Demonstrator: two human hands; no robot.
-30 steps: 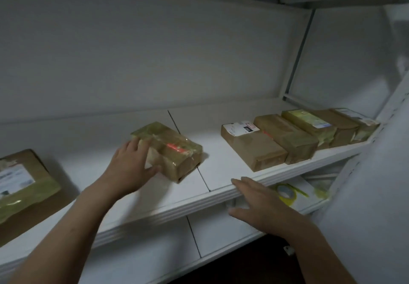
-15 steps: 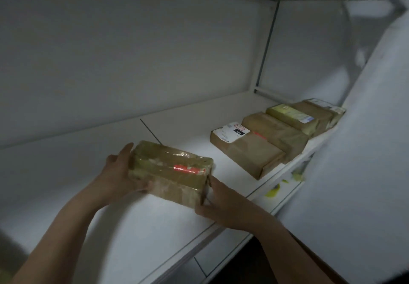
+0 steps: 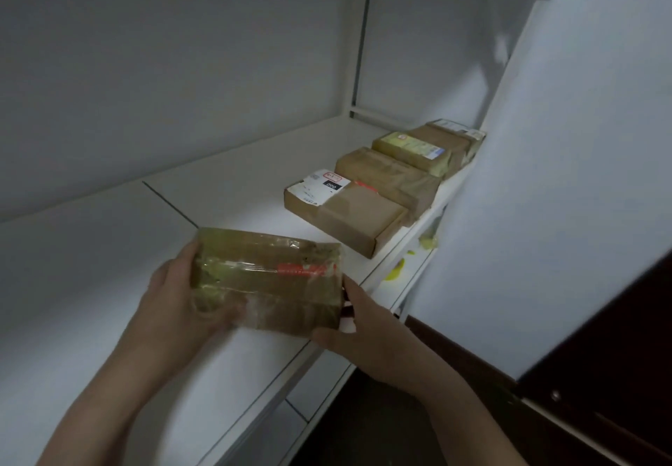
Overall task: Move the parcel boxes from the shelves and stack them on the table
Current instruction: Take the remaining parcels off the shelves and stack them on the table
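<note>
Hands: left hand and right hand each grip a short end of the taped parcel, long axis crosswise between them, over the shelf front edge.

I see a brown cardboard parcel wrapped in glossy, crinkled clear tape, a smooth matt white shelf, and matt paper-wrapped boxes.

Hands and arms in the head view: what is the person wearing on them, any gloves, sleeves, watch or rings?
No gloves on the left hand or the right hand. The left forearm and the right forearm are uncovered to the frame edge, with no sleeve hem in view. No watch, ring or bracelet shows, though the light is dim.
</note>
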